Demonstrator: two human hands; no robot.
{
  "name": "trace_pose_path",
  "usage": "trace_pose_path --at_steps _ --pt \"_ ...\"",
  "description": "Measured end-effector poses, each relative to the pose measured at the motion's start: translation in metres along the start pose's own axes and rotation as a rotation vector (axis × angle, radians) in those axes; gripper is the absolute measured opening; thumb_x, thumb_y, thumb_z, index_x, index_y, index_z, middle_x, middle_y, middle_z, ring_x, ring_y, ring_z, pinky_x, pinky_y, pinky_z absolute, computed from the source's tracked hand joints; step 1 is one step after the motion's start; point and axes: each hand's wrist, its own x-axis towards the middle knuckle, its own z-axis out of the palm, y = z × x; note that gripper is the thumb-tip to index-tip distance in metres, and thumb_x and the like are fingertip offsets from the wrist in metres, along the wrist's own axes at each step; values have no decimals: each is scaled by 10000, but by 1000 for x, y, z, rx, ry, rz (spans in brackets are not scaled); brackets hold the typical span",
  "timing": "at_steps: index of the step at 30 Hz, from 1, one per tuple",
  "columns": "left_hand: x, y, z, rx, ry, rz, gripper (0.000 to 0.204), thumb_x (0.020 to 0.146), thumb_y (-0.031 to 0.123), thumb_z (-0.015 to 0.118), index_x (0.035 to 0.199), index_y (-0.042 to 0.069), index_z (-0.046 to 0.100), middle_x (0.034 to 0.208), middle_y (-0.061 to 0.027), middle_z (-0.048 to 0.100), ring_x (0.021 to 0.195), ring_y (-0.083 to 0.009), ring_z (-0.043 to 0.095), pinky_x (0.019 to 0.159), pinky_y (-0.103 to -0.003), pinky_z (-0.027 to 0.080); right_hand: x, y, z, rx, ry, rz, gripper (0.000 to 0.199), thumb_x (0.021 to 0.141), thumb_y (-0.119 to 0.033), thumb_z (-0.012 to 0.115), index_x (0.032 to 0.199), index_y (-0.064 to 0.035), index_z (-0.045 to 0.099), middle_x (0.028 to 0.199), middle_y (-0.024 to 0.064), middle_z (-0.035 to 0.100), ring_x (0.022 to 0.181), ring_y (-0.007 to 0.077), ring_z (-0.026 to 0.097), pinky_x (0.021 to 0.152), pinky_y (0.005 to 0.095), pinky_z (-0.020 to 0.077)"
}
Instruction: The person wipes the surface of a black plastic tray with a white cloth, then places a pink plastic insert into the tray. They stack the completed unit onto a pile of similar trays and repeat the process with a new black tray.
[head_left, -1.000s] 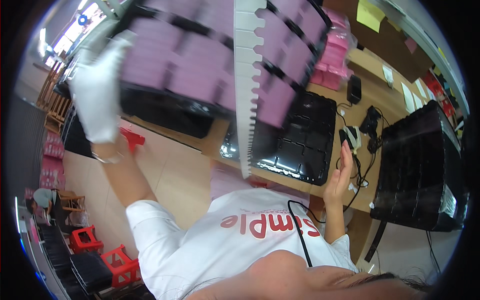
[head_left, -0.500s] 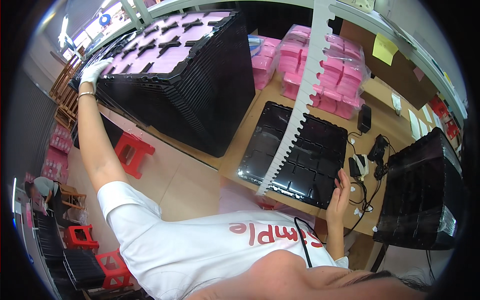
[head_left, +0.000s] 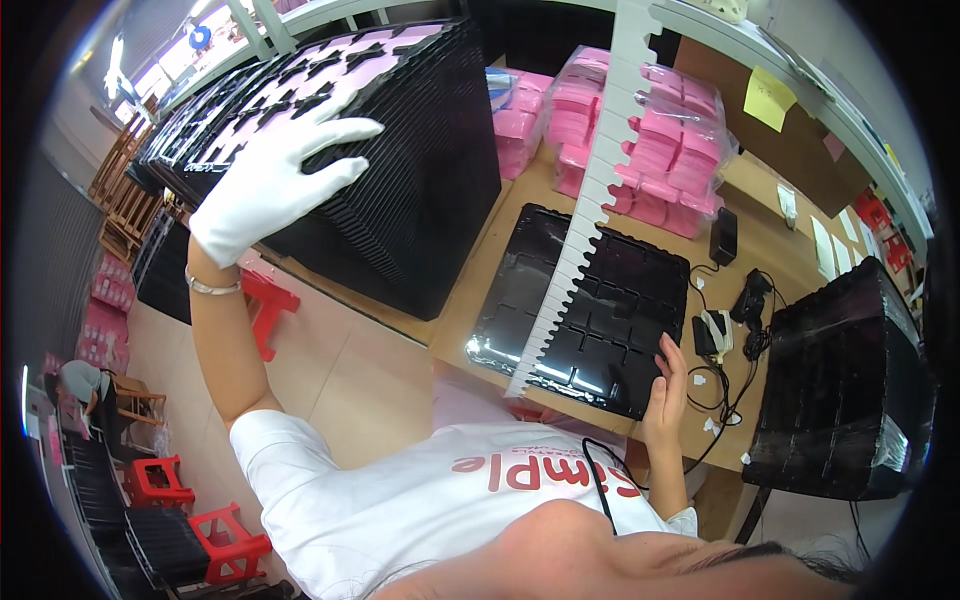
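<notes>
Reaching up, the gloved left hand (head_left: 275, 180) lies spread and flat, fingers open, on the top of a tall stack of black trays (head_left: 400, 190), closing on nothing. Below that hand's wrist stands a red stool (head_left: 268, 305) on the floor. The bare right hand (head_left: 665, 395) rests with loose fingers on the near right corner of a single black tray (head_left: 590, 305) on the wooden bench (head_left: 470, 310). Beyond it lie pink packets (head_left: 660, 150); right of it, tangled cables (head_left: 735, 320).

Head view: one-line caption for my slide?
Gloved left hand on a tall stack of black trays; bare right hand steadies a black tray on the bench.
</notes>
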Motion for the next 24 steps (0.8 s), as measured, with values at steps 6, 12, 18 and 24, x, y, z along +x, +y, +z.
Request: trace_pose_path --at_steps 6,12,18,24 --pt "5 -6 11 -10 85 0 331 902 316 631 1172 128 673 1381 -83 542 1187 -279 561 1017 -349 420 15 -2 -3 46 -56 -25 457 1012 -262 386 1349 44 433 1410 208 441 1279 321 453 1044 397 383" --pt "6 -10 22 -43 155 -13 284 946 267 575 1168 126 681 1293 -112 609 1005 -208 654 903 -287 477 39 -24 8 0 -164 -162 383 1017 -246 394 1233 24 558 1294 191 560 1197 333 532 1022 391 401" --pt "2 -10 23 -145 264 -22 319 958 225 571 1214 50 646 1210 -99 665 1115 -166 626 960 -272 450 43 -23 5 113 -193 -134 356 1017 -221 394 1137 33 613 1210 189 611 1129 329 580 991 386 428" --pt "15 -7 51 82 387 -52 312 943 283 599 1252 254 629 1069 -62 702 888 -229 697 794 -260 515 47 -24 16 140 -234 -114 343 1021 -194 382 1115 26 628 1167 181 629 1092 301 602 956 352 448"
